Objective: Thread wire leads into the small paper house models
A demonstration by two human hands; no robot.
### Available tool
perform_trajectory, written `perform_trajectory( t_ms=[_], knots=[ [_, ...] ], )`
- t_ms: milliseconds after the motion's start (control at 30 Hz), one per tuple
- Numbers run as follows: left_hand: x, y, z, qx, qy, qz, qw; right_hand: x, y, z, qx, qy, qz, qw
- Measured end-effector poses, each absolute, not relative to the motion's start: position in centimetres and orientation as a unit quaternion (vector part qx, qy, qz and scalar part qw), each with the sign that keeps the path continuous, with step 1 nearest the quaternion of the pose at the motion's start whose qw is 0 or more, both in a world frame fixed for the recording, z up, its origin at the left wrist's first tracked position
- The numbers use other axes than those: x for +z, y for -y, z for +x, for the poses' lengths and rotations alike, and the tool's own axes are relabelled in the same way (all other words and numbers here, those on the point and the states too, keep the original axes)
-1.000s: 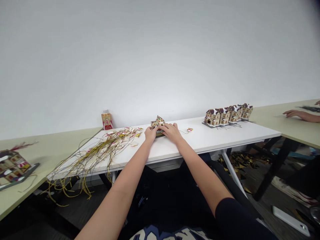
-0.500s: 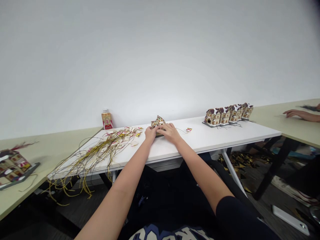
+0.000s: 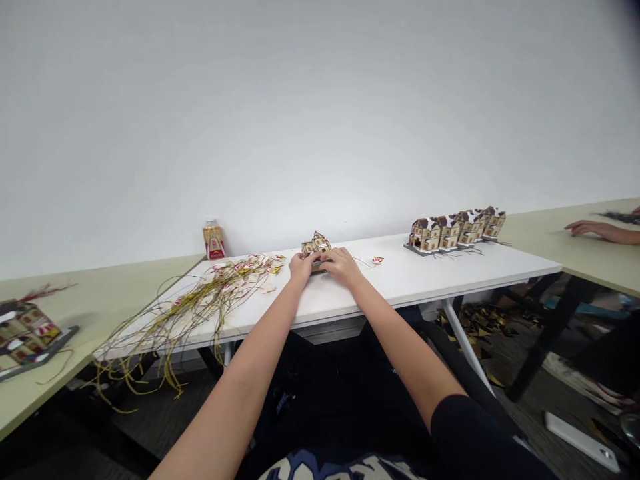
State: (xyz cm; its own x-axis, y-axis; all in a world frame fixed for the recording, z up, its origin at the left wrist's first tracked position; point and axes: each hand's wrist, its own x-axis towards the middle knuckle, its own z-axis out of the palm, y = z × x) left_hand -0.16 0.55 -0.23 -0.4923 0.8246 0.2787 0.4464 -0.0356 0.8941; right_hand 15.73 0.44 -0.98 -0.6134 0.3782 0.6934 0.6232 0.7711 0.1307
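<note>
A small model house [image 3: 316, 243] with a pointed roof stands near the middle of the white table [image 3: 280, 307]. My left hand [image 3: 301, 267] grips its left side, fingers bent around it. On the right side, my right hand [image 3: 343, 265] has its fingers closed on the house. Both hands cover the lower front of the house, so what the fingertips pinch there is hidden. A thin wire runs to the right from the hands to a small red, white and yellow piece [image 3: 378, 261] lying on the table.
Left lies a tangled pile of wired pieces [image 3: 220, 287], its wires hanging over the edge. A carton [image 3: 214, 241] stands by the wall. Finished-looking houses [image 3: 450, 233] line up at right. Another house [image 3: 27, 333] is far left. Another person's hand [image 3: 595, 230] rests far right.
The fingers of my right hand have shifted slightly right, away from my left fingertips, uncovering a little more of the house front. The other objects look unchanged.
</note>
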Motion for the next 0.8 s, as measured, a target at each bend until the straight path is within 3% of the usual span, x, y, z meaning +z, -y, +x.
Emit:
perform_trajectory(
  t_ms=[300, 500, 667, 800],
  knots=[
    [-0.32, -0.59, -0.13, 0.556, -0.668, 0.459, 0.185, -1.27, -0.89, 15.89, -0.138, 0.866, -0.290, 0.384],
    [-0.30, -0.58, -0.25, 0.553, -0.669, 0.461, 0.186, -1.79, -1.10, 15.94, -0.065, 0.843, -0.261, 0.465],
    [-0.39, -0.62, -0.27, 0.564, -0.666, 0.455, 0.178, -1.68, -1.07, 15.95, 0.070, 0.774, -0.238, 0.583],
    [-0.47, -0.68, -0.29, 0.569, -0.663, 0.457, 0.168, -1.36, -1.20, 16.03, 0.262, 0.673, -0.215, 0.658]
  ],
)
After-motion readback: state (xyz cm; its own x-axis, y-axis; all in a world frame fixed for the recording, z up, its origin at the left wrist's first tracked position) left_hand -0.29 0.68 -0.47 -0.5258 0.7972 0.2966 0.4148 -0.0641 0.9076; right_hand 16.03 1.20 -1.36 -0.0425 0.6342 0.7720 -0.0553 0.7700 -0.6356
